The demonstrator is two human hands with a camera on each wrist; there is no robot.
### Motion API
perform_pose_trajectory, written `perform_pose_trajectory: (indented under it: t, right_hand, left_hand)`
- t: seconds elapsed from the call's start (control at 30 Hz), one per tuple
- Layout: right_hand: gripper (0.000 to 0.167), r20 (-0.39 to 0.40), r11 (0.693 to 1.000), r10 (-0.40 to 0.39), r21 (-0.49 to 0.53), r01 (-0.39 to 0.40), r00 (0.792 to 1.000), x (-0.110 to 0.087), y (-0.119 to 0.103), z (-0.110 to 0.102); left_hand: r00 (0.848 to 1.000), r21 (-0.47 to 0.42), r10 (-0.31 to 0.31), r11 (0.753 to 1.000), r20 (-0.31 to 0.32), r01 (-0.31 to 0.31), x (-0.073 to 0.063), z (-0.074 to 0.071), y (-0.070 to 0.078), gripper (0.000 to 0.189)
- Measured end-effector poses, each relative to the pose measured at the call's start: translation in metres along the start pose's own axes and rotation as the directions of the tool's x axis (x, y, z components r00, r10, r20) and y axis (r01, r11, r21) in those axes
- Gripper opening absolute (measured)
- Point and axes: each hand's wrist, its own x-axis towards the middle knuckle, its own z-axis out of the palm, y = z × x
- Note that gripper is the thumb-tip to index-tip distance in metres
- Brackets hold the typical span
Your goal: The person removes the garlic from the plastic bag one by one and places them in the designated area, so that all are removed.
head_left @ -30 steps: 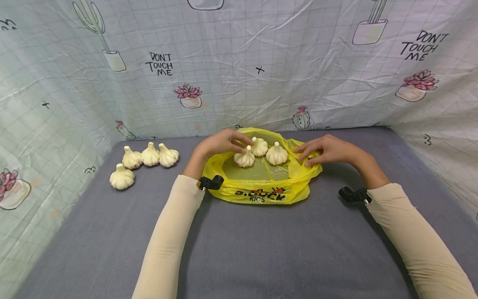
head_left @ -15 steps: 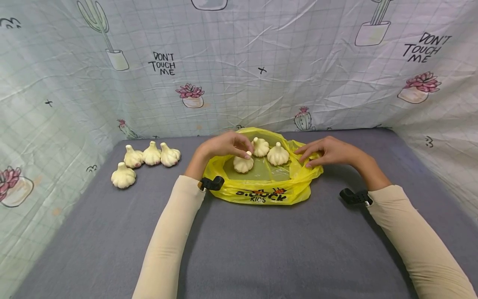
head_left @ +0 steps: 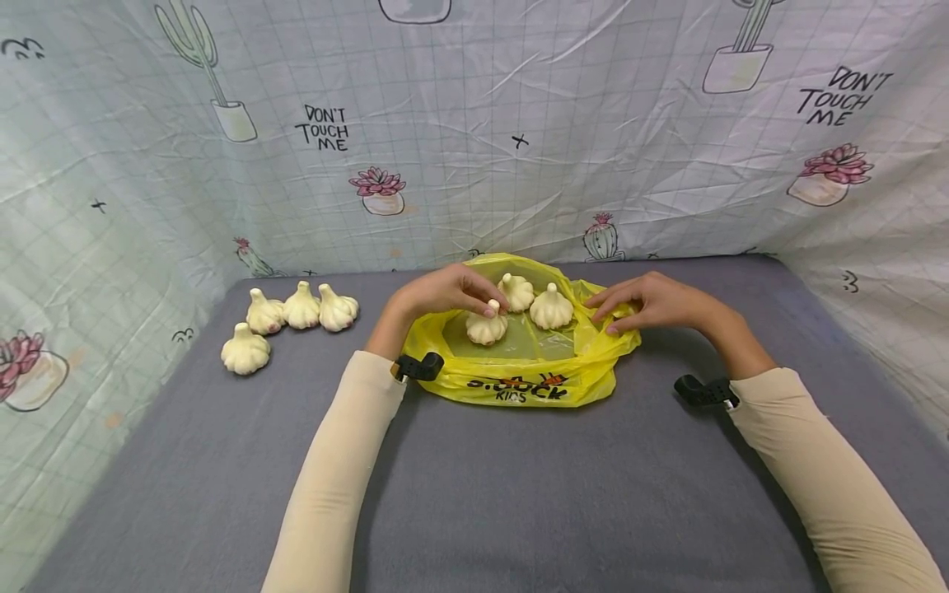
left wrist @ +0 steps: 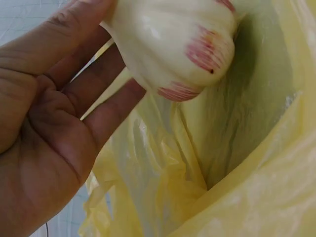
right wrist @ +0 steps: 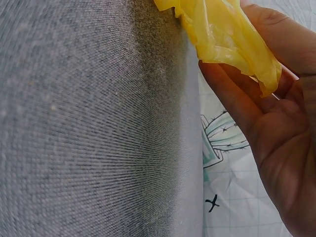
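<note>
My left hand [head_left: 454, 290] reaches over the yellow plastic bag [head_left: 519, 375] and pinches a white garlic bulb [head_left: 487, 329] near its stem. In the left wrist view the garlic bulb [left wrist: 177, 49] shows pinkish streaks at its root end, with thumb and fingers at its narrow top. Two more garlic bulbs, one at the back [head_left: 515, 292] and one to the right [head_left: 552, 308], sit inside the bag's wide mouth. At the bag's right side my right hand [head_left: 660, 298] holds its crumpled edge; the right wrist view shows the yellow plastic [right wrist: 232, 39] between thumb and fingers.
Several garlic bulbs [head_left: 301, 306] lie on the grey cloth-covered table [head_left: 563, 494] to the left, one of them [head_left: 245, 350] nearer the front. Behind the table hangs a cactus-print curtain [head_left: 460, 132], close to the bag's far side.
My left fingers and thumb have closed on the garlic bulb's stem, and the bulb sits slightly nearer the bag's front. My right hand stays at the bag's edge.
</note>
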Motion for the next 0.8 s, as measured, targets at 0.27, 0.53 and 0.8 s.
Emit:
perform_pose_trajectory:
  t: [0.27,0.53,0.8]
  right_hand:
    - [0.023,0.003,1.0,-0.006,0.013,0.005,1.0,0.0,0.001,0.001]
    - [0.023,0.003,1.0,-0.002,0.012,0.001,1.0,0.0,0.001,0.001]
    - [0.023,-0.004,1.0,-0.015,0.0,0.015,1.0,-0.001,0.001,0.002]
  left_hand:
    - [0.995,0.015,0.014,1.0,-0.094,-0.013,-0.009,0.0,0.003,0.025]
    - [0.992,0.01,0.003,1.0,-0.125,-0.002,-0.017,0.0,0.01,0.021]
    - [0.993,0.04,0.006,0.999,-0.12,-0.001,-0.028,0.001,0.02,0.02]
